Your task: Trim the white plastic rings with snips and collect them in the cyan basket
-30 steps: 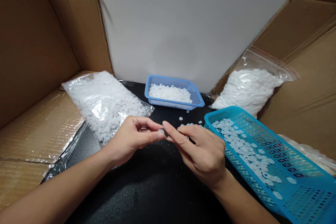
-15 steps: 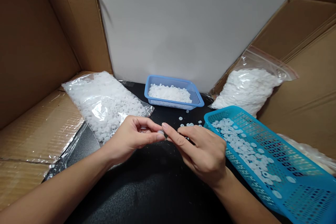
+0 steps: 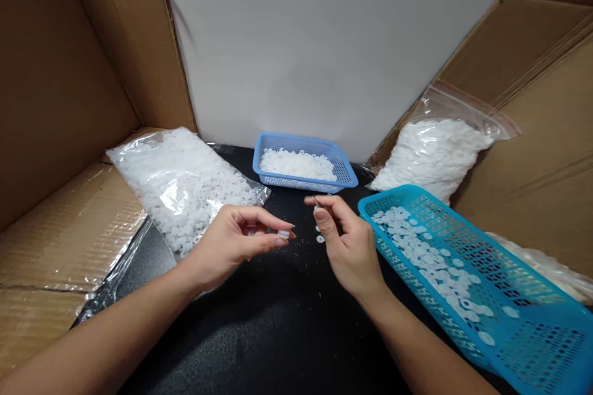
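My left hand (image 3: 227, 237) pinches a small white round plastic piece (image 3: 283, 234) between thumb and fingertip. More white pieces (image 3: 251, 228) show inside its curled fingers. To the right, and apart from it, my right hand (image 3: 349, 241) is raised with thumb and fingers brought together. Something small, whitish and partly dark sits at its fingertips, too hidden to name. Below those fingertips, a couple of loose white rings (image 3: 320, 239) lie on the black surface (image 3: 278, 321). Both hands are above that surface, between the clear bag on the left and the teal basket on the right.
A blue basket (image 3: 306, 186) of small white pieces stands at the back. The long teal basket (image 3: 430, 278) holds white discs. Clear bags of white pieces lie at left (image 3: 185, 185) and back right (image 3: 430, 154). Cardboard walls (image 3: 92, 43) and a white panel (image 3: 324, 43) enclose the space.
My right hand has drawn away from my left fingertips, rightward and up, and turned so its thumb shows. My left hand stays nearly still with the white piece.
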Available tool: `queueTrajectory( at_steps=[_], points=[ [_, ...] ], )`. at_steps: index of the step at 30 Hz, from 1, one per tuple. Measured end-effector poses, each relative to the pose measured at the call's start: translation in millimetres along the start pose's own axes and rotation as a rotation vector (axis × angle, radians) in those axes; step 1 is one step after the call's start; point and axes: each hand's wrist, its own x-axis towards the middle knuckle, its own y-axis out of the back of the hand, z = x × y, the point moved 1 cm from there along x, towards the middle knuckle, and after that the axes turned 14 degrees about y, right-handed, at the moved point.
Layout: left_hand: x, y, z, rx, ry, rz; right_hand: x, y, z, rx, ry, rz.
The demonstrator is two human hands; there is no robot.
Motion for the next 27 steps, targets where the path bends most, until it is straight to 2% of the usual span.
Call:
queueTrajectory(
  at_steps=[4, 9, 11, 14, 17, 20, 23, 27],
  points=[
    [-0.7, 0.7, -1.5, 0.017, -0.008, 0.021, -2.5, -3.4, -1.4, 0.064, -0.105, -0.023],
    [-0.6, 0.4, -2.8, 0.040, -0.021, 0.027, -3.2, -6.5, -3.1, 0.143, 0.023, 0.011],
    [-0.2, -0.1, -2.4, 0.038, -0.026, 0.028, -3.7, -6.3, -3.8, 0.181, 0.020, 0.013],
    [0.2, -0.7, -1.7, 0.032, -0.030, 0.029, -5.4, -6.9, -5.5, 0.244, -0.070, -0.034],
    [0.4, -0.2, -1.7, 0.042, -0.048, 0.048, -6.5, -10.1, -8.3, 0.355, -0.141, -0.013],
    [0.5, 0.3, -2.8, 0.143, -0.101, 0.084, -7.5, -17.7, -10.3, 0.599, -0.276, -0.059],
    [0.6, -0.9, -3.6, 0.285, -0.202, 0.112, -9.6, -26.0, -10.6, 0.860, -0.477, -0.116],
    [0.2, -2.9, -3.5, 0.334, -0.276, 0.133, -12.4, -31.5, -9.1, 1.143, -0.663, -0.131]
  ],
)
